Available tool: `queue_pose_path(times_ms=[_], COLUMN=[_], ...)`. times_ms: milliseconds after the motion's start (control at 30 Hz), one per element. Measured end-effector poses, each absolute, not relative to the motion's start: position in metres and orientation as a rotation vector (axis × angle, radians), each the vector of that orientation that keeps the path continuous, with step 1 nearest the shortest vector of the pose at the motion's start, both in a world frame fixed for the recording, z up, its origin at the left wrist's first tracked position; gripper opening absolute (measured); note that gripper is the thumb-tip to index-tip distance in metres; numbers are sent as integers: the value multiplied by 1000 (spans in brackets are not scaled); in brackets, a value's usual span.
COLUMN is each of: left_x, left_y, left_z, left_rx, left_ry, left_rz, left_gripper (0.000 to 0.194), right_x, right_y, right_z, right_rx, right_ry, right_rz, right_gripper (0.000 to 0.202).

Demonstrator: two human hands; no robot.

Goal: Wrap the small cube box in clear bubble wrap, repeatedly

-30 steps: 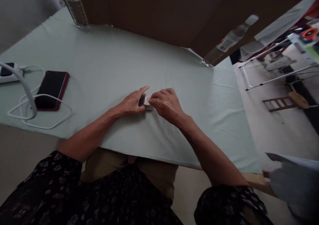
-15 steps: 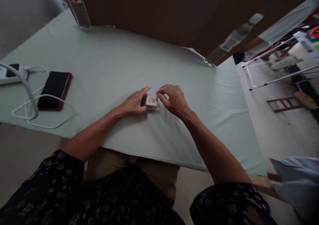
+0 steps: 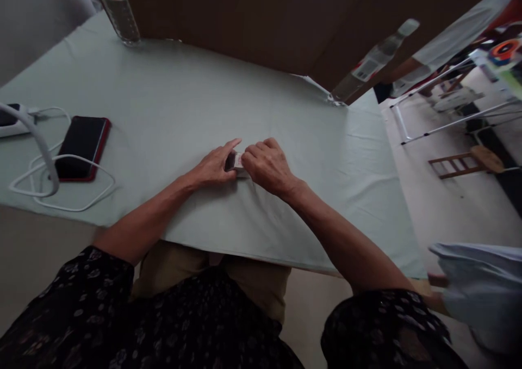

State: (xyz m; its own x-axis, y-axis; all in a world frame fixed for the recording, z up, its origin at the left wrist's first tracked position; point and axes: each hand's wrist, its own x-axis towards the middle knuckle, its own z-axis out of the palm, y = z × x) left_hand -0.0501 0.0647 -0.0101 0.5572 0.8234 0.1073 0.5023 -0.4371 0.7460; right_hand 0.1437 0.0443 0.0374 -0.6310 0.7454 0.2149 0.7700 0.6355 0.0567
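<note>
A small pale box (image 3: 238, 162) with faint reddish print and a dark left end lies on the green tablecloth in front of me. My left hand (image 3: 214, 165) holds it from the left, thumb on the near side and fingers on the far side. Over its right end is my right hand (image 3: 267, 165), fingers curled inward and closed. The knuckles cover much of the box's top, so what those fingertips grip is hidden.
To the left lie a phone (image 3: 82, 147) in a red case, a white cable (image 3: 95, 200) and a power strip (image 3: 16, 123). Two clear bottles (image 3: 124, 23) (image 3: 373, 64) stand against a brown panel (image 3: 244, 20) at the back. A wooden stool (image 3: 485, 159) is on the floor at right.
My right hand has moved left, from a pinch beside the box to closed fingers over its right end. My left hand keeps its hold. The whole view has shifted slightly.
</note>
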Motion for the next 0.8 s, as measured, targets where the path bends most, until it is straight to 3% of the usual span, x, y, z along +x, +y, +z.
queue_pose_path(times_ms=[167, 533, 800], left_x=[-50, -49, -49], left_y=[65, 64, 64], left_z=[-9, -11, -12], left_rx=[2121, 2106, 2118], left_ry=[1021, 1013, 1033], left_rz=[624, 633, 622], left_gripper=[90, 89, 90], right_x=[156, 175, 163], right_y=[57, 56, 35], right_z=[34, 42, 38], right_rx=[-1416, -1339, -1198], right_ry=[-2443, -2216, -2591], right_rz=[28, 314, -111], right_gripper=[16, 19, 22])
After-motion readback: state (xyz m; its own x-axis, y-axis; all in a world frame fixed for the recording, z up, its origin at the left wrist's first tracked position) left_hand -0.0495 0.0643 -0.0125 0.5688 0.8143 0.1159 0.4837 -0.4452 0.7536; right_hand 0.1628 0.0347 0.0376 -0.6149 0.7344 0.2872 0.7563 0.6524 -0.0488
